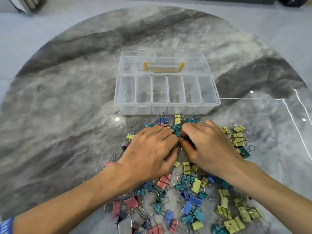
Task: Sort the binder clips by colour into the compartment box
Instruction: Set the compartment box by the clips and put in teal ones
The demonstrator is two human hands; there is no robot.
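Just short of the box [166, 94], both hands meet over the clips [187, 191] strewn across the counter [67, 115]: the left hand [148, 152] and right hand [211, 147] curl their fingers around a teal clip [176, 130], though whether either grip truly pinches it I cannot tell. Clips look light, stiff and springy, with wire loops that snag, so the painted body seems the best hold. All six compartments look empty, lid laid open behind.

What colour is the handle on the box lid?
The handle is orange-yellow, seen in the head view.
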